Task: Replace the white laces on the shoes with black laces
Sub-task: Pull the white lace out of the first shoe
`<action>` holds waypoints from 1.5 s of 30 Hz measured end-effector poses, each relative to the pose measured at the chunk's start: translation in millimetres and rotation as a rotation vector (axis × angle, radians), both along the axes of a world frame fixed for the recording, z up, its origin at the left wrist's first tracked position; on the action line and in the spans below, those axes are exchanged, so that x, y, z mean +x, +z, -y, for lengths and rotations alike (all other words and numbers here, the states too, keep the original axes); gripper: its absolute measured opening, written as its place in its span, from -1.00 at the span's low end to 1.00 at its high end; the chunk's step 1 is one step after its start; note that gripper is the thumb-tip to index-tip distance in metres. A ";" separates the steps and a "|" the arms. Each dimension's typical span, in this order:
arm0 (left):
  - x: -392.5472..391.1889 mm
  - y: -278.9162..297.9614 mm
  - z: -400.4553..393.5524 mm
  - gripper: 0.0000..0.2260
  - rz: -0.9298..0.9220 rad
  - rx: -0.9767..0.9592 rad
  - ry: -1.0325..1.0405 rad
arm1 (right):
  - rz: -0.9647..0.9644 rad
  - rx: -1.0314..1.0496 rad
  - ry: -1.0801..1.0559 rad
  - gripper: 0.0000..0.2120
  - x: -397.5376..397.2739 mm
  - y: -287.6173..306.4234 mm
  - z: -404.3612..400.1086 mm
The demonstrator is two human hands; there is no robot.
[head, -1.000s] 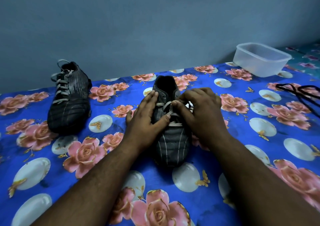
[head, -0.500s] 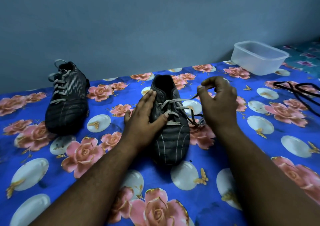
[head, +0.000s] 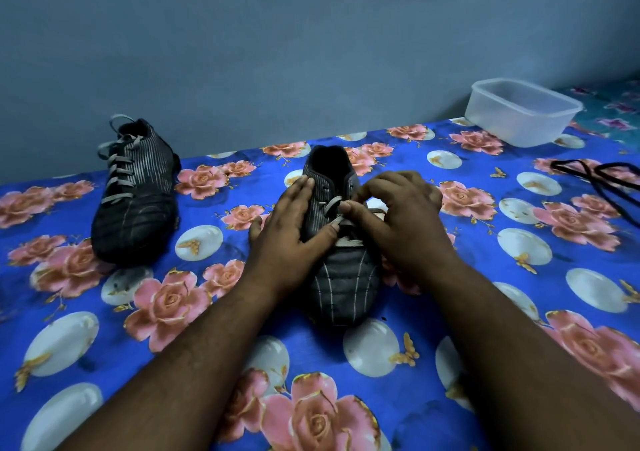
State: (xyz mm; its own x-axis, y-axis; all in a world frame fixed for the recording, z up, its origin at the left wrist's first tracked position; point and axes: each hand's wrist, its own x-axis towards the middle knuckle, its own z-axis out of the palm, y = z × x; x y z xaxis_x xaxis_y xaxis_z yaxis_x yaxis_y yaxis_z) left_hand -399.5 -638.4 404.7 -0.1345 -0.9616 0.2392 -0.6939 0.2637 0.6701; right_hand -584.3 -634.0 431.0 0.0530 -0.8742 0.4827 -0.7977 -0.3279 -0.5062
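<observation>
Striped shoe [head: 341, 277] was steadied by flat left hand [head: 291, 239] | flat white lace [head: 333, 204] was pinched by right hand [head: 398, 222] fingers [head: 349, 208] | glossy floral cloth [head: 519, 312] lay beneath

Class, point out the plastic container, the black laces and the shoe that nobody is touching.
plastic container [head: 519, 121]: head view, front wall.
black laces [head: 602, 173]: head view, looped strands.
untouched shoe [head: 133, 222]: head view, toe upper.

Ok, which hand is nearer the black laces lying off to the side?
Right. The right hand pinches the white lace mid-shoe, on the side toward the black laces; the left hand rests on the shoe's far side.
</observation>
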 end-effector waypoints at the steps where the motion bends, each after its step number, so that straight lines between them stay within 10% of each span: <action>1: 0.0 -0.1 -0.1 -0.24 -0.003 0.002 -0.002 | 0.021 0.008 0.009 -0.79 0.1 0.7 -0.1; 10: 0.5 3.1 -1.0 -0.15 -0.003 -0.018 0.014 | 0.642 0.039 -0.094 -0.81 -15.5 8.1 8.4; 15: -0.8 3.3 -5.1 -0.30 -0.116 -0.125 0.024 | 0.365 0.130 -0.410 -0.84 -27.0 -0.4 14.9; 26: -3.0 5.2 -4.4 -0.78 -0.214 -0.262 0.044 | 0.098 0.119 0.119 -0.49 0.4 -12.0 6.2; 38: -4.9 4.9 -1.9 -0.84 -0.246 -0.032 0.188 | 0.116 0.182 0.077 -0.53 -1.7 -11.4 6.3; 45: -2.9 6.8 -6.1 -0.64 -0.222 -0.222 0.017 | 0.130 0.197 0.095 -0.49 1.4 -12.4 6.5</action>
